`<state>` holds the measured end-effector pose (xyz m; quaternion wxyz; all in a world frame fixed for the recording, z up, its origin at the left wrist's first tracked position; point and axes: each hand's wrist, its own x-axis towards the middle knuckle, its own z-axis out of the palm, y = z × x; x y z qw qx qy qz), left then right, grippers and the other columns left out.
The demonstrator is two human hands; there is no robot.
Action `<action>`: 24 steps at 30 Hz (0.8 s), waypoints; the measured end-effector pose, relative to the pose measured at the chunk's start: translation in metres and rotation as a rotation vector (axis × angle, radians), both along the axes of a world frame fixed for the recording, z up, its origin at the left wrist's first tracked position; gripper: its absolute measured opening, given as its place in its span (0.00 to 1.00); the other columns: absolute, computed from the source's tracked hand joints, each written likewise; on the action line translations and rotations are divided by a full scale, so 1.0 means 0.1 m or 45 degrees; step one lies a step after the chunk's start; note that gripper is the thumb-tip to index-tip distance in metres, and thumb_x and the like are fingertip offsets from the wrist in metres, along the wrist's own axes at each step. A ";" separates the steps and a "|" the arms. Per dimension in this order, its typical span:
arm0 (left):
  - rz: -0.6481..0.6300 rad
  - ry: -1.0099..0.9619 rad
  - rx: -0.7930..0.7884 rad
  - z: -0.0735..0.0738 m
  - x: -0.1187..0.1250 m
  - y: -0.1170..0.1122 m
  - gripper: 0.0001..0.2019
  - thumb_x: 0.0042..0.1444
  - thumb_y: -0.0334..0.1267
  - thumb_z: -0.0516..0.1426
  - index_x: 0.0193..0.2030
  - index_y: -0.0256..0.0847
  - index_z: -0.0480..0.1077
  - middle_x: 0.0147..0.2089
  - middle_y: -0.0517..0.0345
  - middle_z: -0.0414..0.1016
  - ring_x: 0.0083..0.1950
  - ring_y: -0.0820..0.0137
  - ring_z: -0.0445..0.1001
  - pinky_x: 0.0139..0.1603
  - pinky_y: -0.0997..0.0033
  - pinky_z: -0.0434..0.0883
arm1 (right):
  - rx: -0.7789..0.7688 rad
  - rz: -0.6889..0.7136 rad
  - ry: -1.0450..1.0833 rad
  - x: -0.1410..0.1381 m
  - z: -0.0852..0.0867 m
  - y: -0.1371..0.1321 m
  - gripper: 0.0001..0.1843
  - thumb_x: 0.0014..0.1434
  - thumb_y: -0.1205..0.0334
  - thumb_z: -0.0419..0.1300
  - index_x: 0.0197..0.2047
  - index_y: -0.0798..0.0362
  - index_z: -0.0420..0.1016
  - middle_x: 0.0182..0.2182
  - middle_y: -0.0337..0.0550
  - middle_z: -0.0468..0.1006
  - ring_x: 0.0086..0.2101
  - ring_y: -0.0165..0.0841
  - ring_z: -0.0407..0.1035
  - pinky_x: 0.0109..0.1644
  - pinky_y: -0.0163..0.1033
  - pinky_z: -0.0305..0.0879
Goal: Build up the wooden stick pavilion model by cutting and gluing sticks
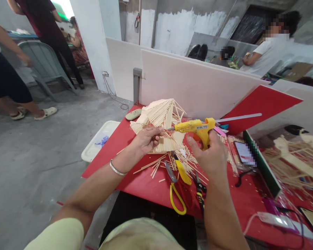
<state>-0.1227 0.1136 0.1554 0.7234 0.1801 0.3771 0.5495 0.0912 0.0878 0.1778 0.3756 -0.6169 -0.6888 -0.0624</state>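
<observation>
My right hand (211,154) grips a yellow hot glue gun (193,127) with a long white glue stick (240,117) out of its back. The gun's metal nozzle points left, close to the fingertips of my left hand (149,139). That hand is closed in a pinch; whatever lies between its fingertips is too small to make out. Behind both hands stands a model built of thin wooden sticks (160,113), partly hidden by them. Loose sticks (156,166) lie in front of it. Yellow-handled scissors (175,189), a yellow cutter knife (182,171) and pliers (199,191) lie nearer me.
The red table (143,187) also holds a remote control (133,114), a phone (244,152) and a power strip (279,220). White boards (187,83) stand behind it. A white lidded bin (94,147) is at its left. Other people are beyond, left and right.
</observation>
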 end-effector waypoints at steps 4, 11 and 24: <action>0.003 -0.034 -0.014 0.00 0.01 0.01 0.04 0.53 0.26 0.64 0.31 0.30 0.73 0.24 0.59 0.72 0.17 0.86 0.62 0.14 0.89 0.58 | 0.021 -0.029 -0.033 0.01 -0.03 0.02 0.24 0.54 0.36 0.60 0.39 0.49 0.68 0.24 0.34 0.67 0.27 0.31 0.60 0.32 0.38 0.51; -0.030 -0.130 -0.046 0.00 0.01 0.03 0.06 0.56 0.27 0.62 0.29 0.31 0.72 0.24 0.59 0.73 0.16 0.87 0.62 0.14 0.89 0.59 | 0.080 -0.051 -0.106 -0.02 -0.03 0.04 0.25 0.56 0.36 0.59 0.40 0.50 0.69 0.25 0.35 0.67 0.28 0.32 0.61 0.32 0.39 0.50; -0.075 -0.196 -0.093 0.01 -0.02 0.04 0.08 0.61 0.27 0.58 0.29 0.30 0.70 0.25 0.58 0.73 0.16 0.87 0.64 0.13 0.90 0.59 | 0.066 -0.088 -0.150 -0.06 -0.03 0.06 0.25 0.57 0.36 0.58 0.41 0.51 0.70 0.28 0.38 0.70 0.30 0.34 0.63 0.32 0.39 0.49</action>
